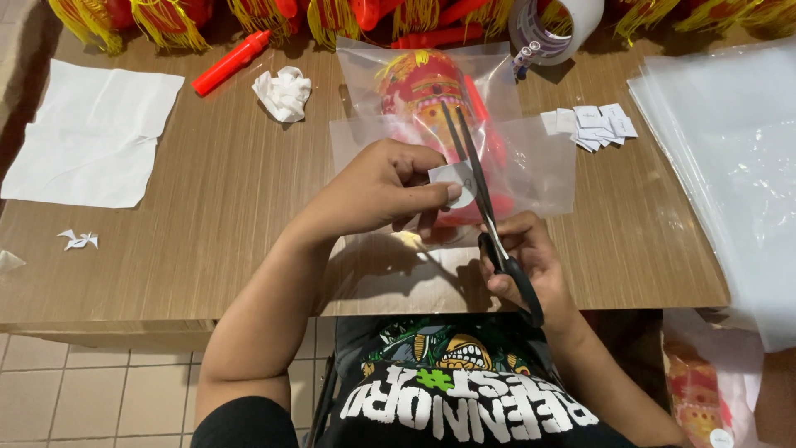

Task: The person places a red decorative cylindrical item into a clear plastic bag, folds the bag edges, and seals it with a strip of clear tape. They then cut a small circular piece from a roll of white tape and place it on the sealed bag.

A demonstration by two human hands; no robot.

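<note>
Wood-grain bench point(207, 207) carries a bagged red mask toy point(431, 91); above it, left hand point(385, 191) fingers pinch a paper slip point(454, 176), right hand point(531, 261) grips scissors point(485, 207), cut slips point(593, 124) already piled beside the bag.

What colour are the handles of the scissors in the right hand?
Black, on the scissors held by the right hand; the head view shows it.
</note>
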